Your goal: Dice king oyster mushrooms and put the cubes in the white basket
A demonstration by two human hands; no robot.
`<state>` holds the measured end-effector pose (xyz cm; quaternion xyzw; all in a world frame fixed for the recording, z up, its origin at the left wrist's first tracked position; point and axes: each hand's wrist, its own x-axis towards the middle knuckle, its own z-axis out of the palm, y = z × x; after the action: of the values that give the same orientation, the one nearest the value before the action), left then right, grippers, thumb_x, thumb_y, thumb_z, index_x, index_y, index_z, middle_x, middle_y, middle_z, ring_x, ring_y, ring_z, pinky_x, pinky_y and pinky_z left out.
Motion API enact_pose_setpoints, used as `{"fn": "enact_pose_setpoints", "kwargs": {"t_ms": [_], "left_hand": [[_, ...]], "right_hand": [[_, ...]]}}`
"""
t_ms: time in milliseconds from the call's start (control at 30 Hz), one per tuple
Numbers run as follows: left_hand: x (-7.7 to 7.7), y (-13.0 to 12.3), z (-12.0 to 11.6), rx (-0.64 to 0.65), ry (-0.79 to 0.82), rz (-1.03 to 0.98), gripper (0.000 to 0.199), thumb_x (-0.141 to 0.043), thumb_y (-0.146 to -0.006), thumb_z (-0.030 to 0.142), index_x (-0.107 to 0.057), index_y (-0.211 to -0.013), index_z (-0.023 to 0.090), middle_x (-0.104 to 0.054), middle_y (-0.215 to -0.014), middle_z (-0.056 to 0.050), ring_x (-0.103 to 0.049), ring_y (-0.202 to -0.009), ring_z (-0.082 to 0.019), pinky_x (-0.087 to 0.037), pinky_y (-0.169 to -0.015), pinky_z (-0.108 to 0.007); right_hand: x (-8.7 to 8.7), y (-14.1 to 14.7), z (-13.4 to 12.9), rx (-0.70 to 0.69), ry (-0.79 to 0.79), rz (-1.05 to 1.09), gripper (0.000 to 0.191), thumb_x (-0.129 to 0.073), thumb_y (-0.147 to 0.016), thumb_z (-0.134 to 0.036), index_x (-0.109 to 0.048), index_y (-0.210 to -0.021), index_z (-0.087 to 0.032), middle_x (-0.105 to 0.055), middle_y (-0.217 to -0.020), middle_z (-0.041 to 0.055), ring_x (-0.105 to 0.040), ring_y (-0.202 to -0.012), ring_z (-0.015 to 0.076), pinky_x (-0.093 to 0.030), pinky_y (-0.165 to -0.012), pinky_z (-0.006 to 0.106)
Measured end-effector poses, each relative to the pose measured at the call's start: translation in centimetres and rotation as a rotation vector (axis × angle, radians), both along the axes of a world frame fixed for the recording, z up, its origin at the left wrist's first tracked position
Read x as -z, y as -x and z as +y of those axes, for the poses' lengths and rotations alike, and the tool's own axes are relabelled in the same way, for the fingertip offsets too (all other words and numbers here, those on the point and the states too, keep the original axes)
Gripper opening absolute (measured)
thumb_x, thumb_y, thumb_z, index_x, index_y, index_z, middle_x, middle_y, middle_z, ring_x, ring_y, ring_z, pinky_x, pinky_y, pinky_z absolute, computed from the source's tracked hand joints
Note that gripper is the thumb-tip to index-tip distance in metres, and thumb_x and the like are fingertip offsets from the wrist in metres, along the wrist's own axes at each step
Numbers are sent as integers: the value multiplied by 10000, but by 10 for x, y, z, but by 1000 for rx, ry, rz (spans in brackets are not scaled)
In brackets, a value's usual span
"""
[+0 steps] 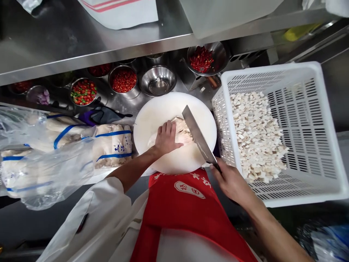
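Note:
My left hand (167, 140) presses down on pale mushrooms (183, 131) on a round white cutting board (147, 109). Its fingers lie over their far side and the thumb stretches along the near side. What lies under the palm is hidden. In my right hand (230, 179) is the black handle of a cleaver (198, 134). The wide blade slants up and left across the board, with its edge beside the cut end of the mushrooms. Thin cut pieces show between the blade and my left fingers.
Right of the board stands a white plastic basket (313, 138) holding chopped white mushroom pieces (256, 134). Plastic-bagged mushrooms (111, 145) lie left. Behind are bowls of chopped red chillies (124, 80), mixed chillies (83, 91) and an empty metal bowl (158, 80), beneath a steel shelf (109, 49).

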<state>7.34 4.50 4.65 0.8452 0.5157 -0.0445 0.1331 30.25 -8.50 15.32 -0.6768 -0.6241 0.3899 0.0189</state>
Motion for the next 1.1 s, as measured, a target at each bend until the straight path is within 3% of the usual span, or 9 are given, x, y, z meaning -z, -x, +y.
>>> {"fn": "enact_pose_setpoints", "kwargs": {"t_ms": [100,167,367,467,533,667,867,967,1100], "left_hand": [[1,0,1,-8,27,-13,1128,-683,-707,679,-205,-1520,60,-302,-1536,-258,-330,-1375,-444,-296,-1100,-538],[1,0,1,-12,43,-21,1126,-680,-712,675,-192,-1528,73,-298,-1543,-251,-325,-1381,-446,-296,-1099,-543],[-1,2,2,-8,48,-34,1106,-684,-719,663,-208,-1526,74,-293,-1548,-250,-342,-1376,-429,-301,-1102,-532],[-2,2,1,-2,49,-38,1101,-678,-728,660,-206,-1524,63,-287,-1550,-253,-330,-1385,-429,-286,-1115,-525],[0,3,1,-8,46,-46,1106,-675,-733,660,-200,-1523,50,-284,-1550,-253,-316,-1396,-423,-271,-1130,-514],[4,3,0,-32,44,-76,1150,-669,-727,686,-172,-1527,26,-264,-1562,-244,-283,-1426,-396,-251,-1162,-484],[3,3,1,-40,64,-83,1130,-640,-753,697,-158,-1535,39,-278,-1560,-233,-285,-1429,-392,-241,-1176,-488],[2,3,1,-30,77,-82,1116,-627,-765,694,-166,-1528,22,-266,-1560,-245,-267,-1433,-402,-228,-1177,-485],[1,2,1,-29,66,-78,1115,-663,-749,670,-183,-1524,28,-276,-1559,-236,-284,-1425,-390,-246,-1167,-477]], "right_hand": [[-13,1,4,-21,45,-16,392,-336,-985,-381,-526,-1268,-189,-748,-923,115,-710,-817,295,-472,-663,342],[-10,6,11,-52,89,-67,370,-332,-981,-355,-544,-1227,-177,-747,-876,118,-709,-782,291,-458,-636,336],[49,22,30,-74,63,-163,386,-338,-989,-322,-518,-1267,-123,-748,-832,121,-706,-749,260,-443,-645,310],[63,22,28,-67,2,-135,418,-335,-989,-342,-507,-1292,-111,-748,-887,134,-708,-808,274,-462,-687,323],[58,20,24,-53,-33,-109,430,-332,-991,-358,-514,-1289,-108,-744,-902,139,-708,-832,284,-471,-701,332],[31,19,13,-30,-78,-81,422,-326,-999,-381,-530,-1262,-122,-738,-923,142,-707,-859,290,-475,-713,337],[4,20,16,-91,46,-136,390,-339,-989,-343,-541,-1248,-134,-737,-861,127,-702,-784,286,-439,-652,324],[14,26,30,-104,96,-189,363,-360,-980,-332,-564,-1204,-133,-729,-798,126,-693,-732,285,-411,-614,317],[51,35,44,-93,35,-195,384,-370,-966,-309,-550,-1229,-95,-738,-833,149,-696,-765,298,-429,-646,324]]}}
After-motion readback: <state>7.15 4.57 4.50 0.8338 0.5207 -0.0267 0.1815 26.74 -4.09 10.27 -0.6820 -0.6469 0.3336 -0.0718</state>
